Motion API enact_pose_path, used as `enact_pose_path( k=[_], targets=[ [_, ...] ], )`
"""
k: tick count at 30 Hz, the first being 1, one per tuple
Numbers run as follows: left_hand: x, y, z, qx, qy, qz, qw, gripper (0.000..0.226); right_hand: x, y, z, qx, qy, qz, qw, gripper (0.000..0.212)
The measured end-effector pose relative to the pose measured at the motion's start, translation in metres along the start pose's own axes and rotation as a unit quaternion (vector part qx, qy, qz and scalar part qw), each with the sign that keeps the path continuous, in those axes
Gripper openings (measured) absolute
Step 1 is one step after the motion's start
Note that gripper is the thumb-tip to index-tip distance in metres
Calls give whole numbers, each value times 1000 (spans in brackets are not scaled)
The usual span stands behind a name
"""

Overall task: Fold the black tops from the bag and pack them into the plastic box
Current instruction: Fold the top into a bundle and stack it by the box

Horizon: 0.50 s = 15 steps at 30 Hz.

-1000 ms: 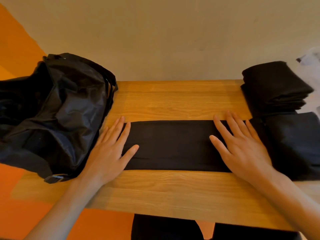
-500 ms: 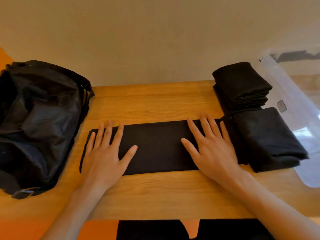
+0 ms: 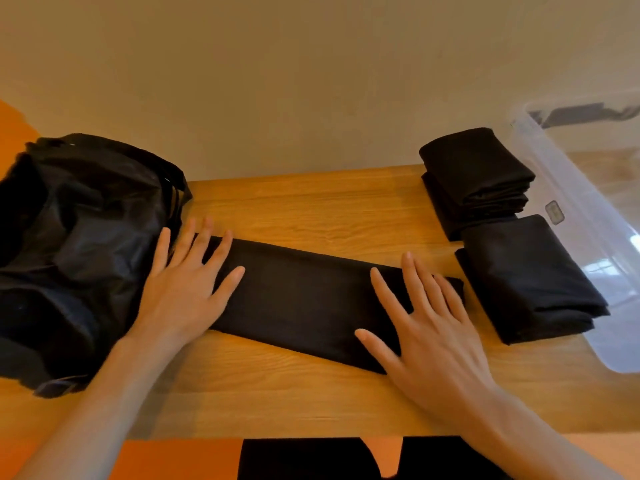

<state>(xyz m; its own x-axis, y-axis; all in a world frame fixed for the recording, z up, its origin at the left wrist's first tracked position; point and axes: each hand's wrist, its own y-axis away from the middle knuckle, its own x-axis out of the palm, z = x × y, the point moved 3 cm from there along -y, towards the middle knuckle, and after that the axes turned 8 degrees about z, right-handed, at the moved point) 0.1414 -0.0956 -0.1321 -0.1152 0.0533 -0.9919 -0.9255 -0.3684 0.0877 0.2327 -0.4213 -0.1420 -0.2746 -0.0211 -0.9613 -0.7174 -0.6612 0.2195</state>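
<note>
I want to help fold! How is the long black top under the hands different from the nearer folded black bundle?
The long black top is a flat thin strip; the nearer folded black bundle is short, thick and layered. Both the left hand and right hand lie flat on the long top; no hand touches the bundle. Both are black cloth on the wooden table.

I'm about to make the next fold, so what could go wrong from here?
The long black top lies askew under the left hand and right hand, so the next fold may come out crooked. Its right end sits close to the nearer folded stack, which that hand might nudge.
</note>
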Motion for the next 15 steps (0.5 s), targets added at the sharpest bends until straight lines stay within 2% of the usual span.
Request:
enact_pose_path(
  k=[2,4,7,11,15],
  targets=[
    [-3,7,-18,-56,26,-14,998,76,-5,-5,-10,-20,0,15,1000,79],
    [8,10,-26,-108,44,31,993,83,-2,-2,-17,-15,1,40,999,79],
    [19,-1,-21,-129,62,57,988,93,3,11,-18,19,-16,33,999,81],
    [15,-36,-19,-47,61,65,995,95,12,36,-7,46,-5,31,998,88],
    [5,-85,-26,70,52,77,993,93,13,53,9,20,13,-10,1000,91]
  ],
)
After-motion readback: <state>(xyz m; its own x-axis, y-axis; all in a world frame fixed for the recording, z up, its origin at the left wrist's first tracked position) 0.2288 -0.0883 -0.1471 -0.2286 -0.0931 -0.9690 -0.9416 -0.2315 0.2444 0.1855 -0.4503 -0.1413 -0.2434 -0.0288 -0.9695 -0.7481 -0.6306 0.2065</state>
